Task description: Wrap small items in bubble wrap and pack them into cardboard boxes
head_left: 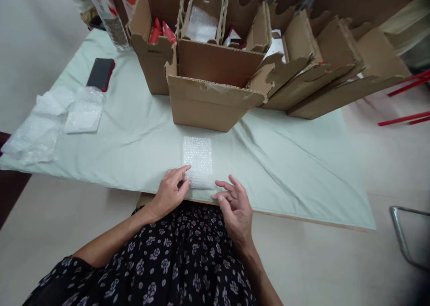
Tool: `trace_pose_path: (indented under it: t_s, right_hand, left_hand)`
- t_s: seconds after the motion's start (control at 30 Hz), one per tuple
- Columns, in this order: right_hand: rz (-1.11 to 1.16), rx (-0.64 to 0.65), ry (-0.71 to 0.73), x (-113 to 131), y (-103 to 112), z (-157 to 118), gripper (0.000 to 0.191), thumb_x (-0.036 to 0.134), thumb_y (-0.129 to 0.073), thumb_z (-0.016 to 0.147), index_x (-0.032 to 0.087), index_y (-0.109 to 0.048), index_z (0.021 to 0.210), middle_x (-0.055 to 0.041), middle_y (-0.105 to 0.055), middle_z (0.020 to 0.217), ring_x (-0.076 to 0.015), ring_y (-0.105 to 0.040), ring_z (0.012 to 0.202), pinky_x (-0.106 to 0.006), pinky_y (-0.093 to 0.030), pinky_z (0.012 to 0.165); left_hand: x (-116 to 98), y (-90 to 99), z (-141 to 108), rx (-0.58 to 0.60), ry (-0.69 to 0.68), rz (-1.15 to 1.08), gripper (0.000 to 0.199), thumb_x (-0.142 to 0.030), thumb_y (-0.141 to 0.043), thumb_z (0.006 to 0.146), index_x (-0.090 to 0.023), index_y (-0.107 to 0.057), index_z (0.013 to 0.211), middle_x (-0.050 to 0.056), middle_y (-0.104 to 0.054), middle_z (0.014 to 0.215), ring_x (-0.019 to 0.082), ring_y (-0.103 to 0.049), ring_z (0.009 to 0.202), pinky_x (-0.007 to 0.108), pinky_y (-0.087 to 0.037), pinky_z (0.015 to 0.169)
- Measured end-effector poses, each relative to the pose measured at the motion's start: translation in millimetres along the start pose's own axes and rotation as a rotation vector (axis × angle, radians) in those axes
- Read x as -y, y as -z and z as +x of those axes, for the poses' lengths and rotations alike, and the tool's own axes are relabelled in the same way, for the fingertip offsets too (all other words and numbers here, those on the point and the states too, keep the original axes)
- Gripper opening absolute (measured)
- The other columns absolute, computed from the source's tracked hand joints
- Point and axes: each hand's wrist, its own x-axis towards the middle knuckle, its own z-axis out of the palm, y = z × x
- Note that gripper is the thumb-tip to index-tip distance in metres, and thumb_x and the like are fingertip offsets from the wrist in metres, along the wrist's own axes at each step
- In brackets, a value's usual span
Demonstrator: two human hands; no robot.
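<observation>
A bubble-wrap pouch (pixel 198 158) lies flat on the pale green tablecloth (pixel 285 162), close to the table's front edge. Its lower end looks folded or doubled over. My left hand (pixel 170 187) is at the pouch's lower left corner, thumb and forefinger apart and touching its edge. Just off the lower right corner is my right hand (pixel 235 203), palm turned inward, fingers loosely curled and apart with nothing in them. Directly behind the pouch stands an open cardboard box (pixel 204 102).
Several more cardboard boxes (pixel 151 64) line the back, some holding red packets and bubble wrap. At left lie more bubble-wrap pieces (pixel 83 111), a dark phone (pixel 101 73) and a plastic bottle (pixel 109 17). Red bars (pixel 406 118) and a metal frame (pixel 401 234) are at right.
</observation>
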Motion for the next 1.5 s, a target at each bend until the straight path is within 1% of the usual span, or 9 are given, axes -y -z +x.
trace_pose_path:
  t_s: [0.1,0.17,0.47,0.63,0.87,1.03,1.17,1.37,1.5]
  right_hand:
    - [-0.473,0.164,0.415,-5,0,10,0.040,0.014,-0.058,0.096,0.026,-0.065,0.133,-0.0106,-0.072,0.133,-0.0276,-0.068,0.120,-0.046,-0.057,0.093]
    - [-0.702,0.297,0.562,-8,-3,21,0.040,0.011,-0.058,0.093,0.022,-0.067,0.131,-0.0118,-0.070,0.137,-0.0327,-0.061,0.132,-0.050,-0.054,0.096]
    - [-0.887,0.448,0.718,-23,-3,46,0.039,0.008,-0.054,0.097,0.020,-0.068,0.131,-0.0113,-0.071,0.138,-0.0281,-0.059,0.135,-0.045,-0.049,0.098]
    - [-0.813,0.467,0.723,-24,-2,53,0.042,0.004,-0.054,0.095,0.023,-0.069,0.130,-0.0092,-0.073,0.134,-0.0273,-0.061,0.132,-0.045,-0.049,0.098]
    - [-0.646,0.381,0.488,-17,-4,62,0.028,0.023,-0.053,0.103,0.027,-0.075,0.120,-0.0069,-0.080,0.106,-0.0239,-0.071,0.095,-0.042,-0.054,0.087]
    - [-0.803,0.091,0.653,-8,-3,54,0.023,0.027,-0.060,0.101,0.019,-0.071,0.119,-0.0129,-0.076,0.115,-0.0264,-0.068,0.102,-0.041,-0.049,0.085]
    - [-0.902,0.262,0.746,-6,-7,51,0.026,0.019,-0.061,0.098,0.018,-0.069,0.123,-0.0130,-0.074,0.125,-0.0290,-0.063,0.116,-0.043,-0.046,0.093]
    - [-0.752,0.327,0.548,-13,-7,61,0.029,0.021,-0.051,0.103,0.024,-0.073,0.122,-0.0087,-0.079,0.112,-0.0244,-0.069,0.100,-0.042,-0.048,0.089]
    - [-0.687,0.329,0.484,-12,-3,56,0.030,0.025,-0.053,0.102,0.026,-0.071,0.126,-0.0081,-0.079,0.109,-0.0248,-0.069,0.094,-0.042,-0.049,0.085]
  left_hand:
    - [-1,-4.4,-3,-0.065,-0.114,0.103,0.038,-0.017,-0.056,0.098,-0.017,-0.060,0.135,0.003,-0.068,0.085,0.020,-0.064,0.084,0.039,-0.055,0.085]
    - [-1,-7.2,-5,-0.092,-0.150,0.146,0.041,-0.015,-0.057,0.097,-0.017,-0.058,0.138,0.003,-0.067,0.086,0.020,-0.063,0.084,0.039,-0.055,0.084]
    - [0,-0.2,-18,-0.163,-0.230,0.231,0.048,-0.013,-0.060,0.095,-0.021,-0.055,0.141,0.012,-0.064,0.112,0.025,-0.062,0.105,0.043,-0.057,0.092]
    - [0,9.3,-19,-0.057,-0.361,0.298,0.032,-0.017,-0.066,0.091,-0.020,-0.068,0.123,0.017,-0.064,0.133,0.034,-0.055,0.130,0.056,-0.050,0.107]
    - [2,9.4,-7,0.006,-0.141,0.152,0.016,-0.020,-0.058,0.099,-0.020,-0.074,0.099,0.005,-0.078,0.087,0.023,-0.068,0.087,0.042,-0.051,0.083]
    - [10,2.7,16,0.008,-0.085,0.254,0.014,-0.018,-0.062,0.095,-0.018,-0.074,0.101,0.007,-0.080,0.093,0.021,-0.071,0.080,0.038,-0.052,0.080]
    - [13,1.0,30,0.016,-0.070,0.308,0.015,-0.019,-0.062,0.094,-0.018,-0.073,0.104,0.007,-0.076,0.092,0.021,-0.069,0.079,0.035,-0.053,0.076]
    - [6,19.1,15,0.036,-0.252,0.240,0.022,-0.030,-0.066,0.096,-0.018,-0.071,0.113,0.012,-0.072,0.112,0.027,-0.065,0.106,0.044,-0.053,0.093]
    - [6,17.3,13,0.090,-0.241,0.204,0.018,-0.023,-0.059,0.099,-0.019,-0.071,0.112,0.008,-0.076,0.099,0.025,-0.065,0.097,0.043,-0.051,0.089]
